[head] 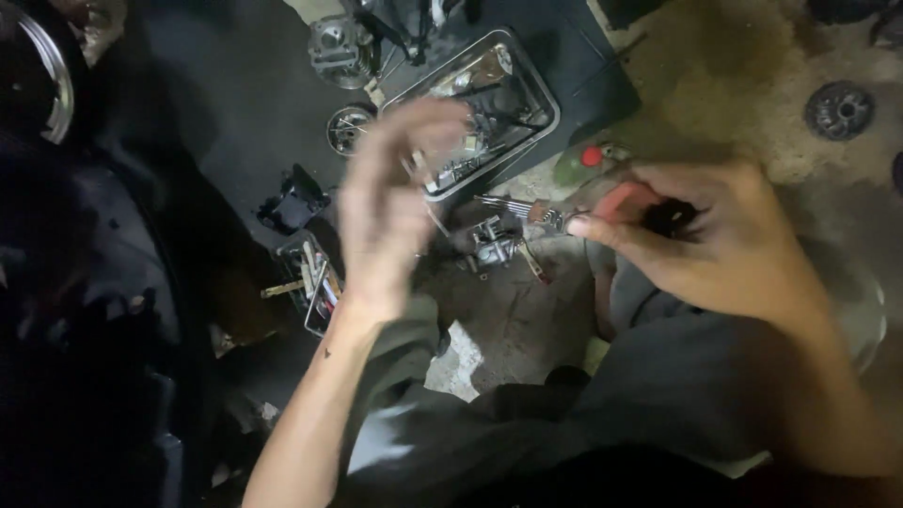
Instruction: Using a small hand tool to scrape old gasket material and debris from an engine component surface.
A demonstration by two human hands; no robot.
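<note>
Metal tray [546, 103] of small parts sits at upper centre on the floor. Left hand [386, 212], blurred and empty, fingers spread, hangs above it. Right hand [701, 240] pinches a small part [555, 218]; a loose grip could drop it among the clutter.

— What colours does the metal tray [541, 99] show?

— Its rim is bright silver, and the parts inside are dark grey and black. It sits on a black mat [583, 66].

— And the floor [752, 85]?

— Dull olive-grey with pale patches, stained darker near the small carburettor [494, 243], which is grey metal.

— Anything vivid?

— A red knob [591, 156] on a green object [576, 167]. The right hand [701, 240] pinches a small dark piece, its fingers [588, 226] tinged pinkish red.

— The rest?

— The trousers [658, 376] are grey. The round gear [839, 110] is black. The small box [315, 282] holds silver and brass-coloured tools. The left hand [390, 202] appears pale and blurred.
</note>
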